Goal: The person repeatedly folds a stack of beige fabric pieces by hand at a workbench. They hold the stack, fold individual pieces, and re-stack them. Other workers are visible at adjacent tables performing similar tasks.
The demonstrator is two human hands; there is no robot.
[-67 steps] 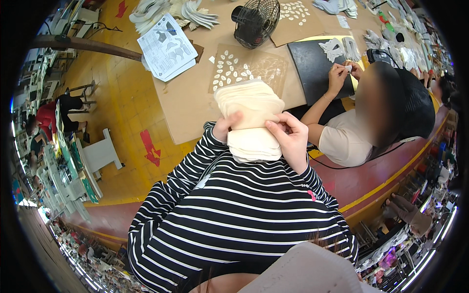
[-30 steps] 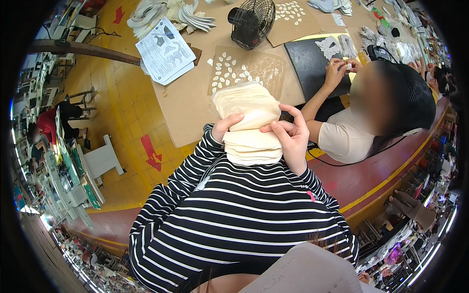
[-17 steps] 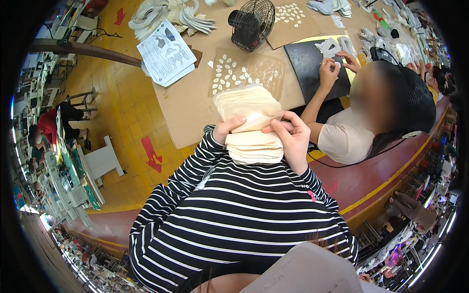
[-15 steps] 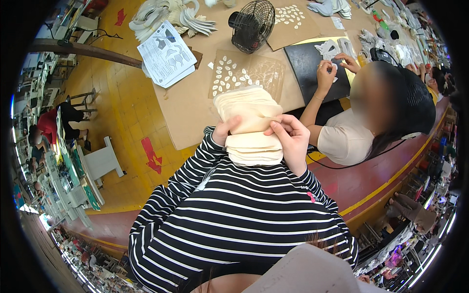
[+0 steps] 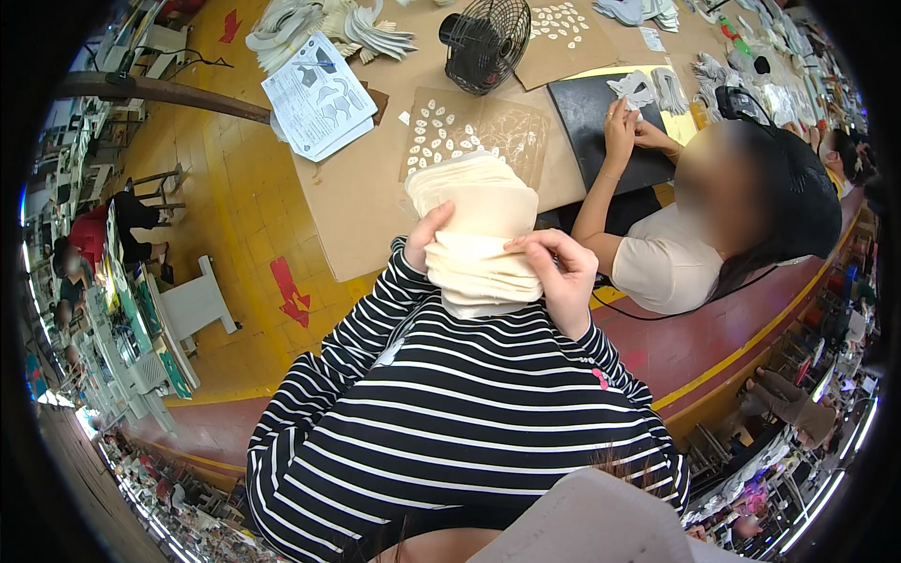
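A thick stack of cream, rounded fabric pieces (image 5: 488, 208) is held in front of my striped top, its far end over the table edge. The near part of the stack (image 5: 481, 277) is folded toward me, its layered edges fanned. My left hand (image 5: 428, 238) grips the left side of the stack, thumb on top and the other fingers hidden beneath. At the right, my right hand (image 5: 563, 274) pinches the edge of a fabric piece near the fold between thumb and fingertips.
Beyond the stack, small white oval pieces lie on a brown sheet (image 5: 516, 131) on the table. A black fan (image 5: 485, 47), printed papers (image 5: 317, 98) and pale cut strips (image 5: 375, 36) stand farther off. At the right, a seated co-worker (image 5: 671, 253) handles pieces over a black board (image 5: 589, 122).
Another piece or more has come down onto the near part, whose edges now look more fanned. My right fingers stay at the fold. The co-worker's hands have shifted.
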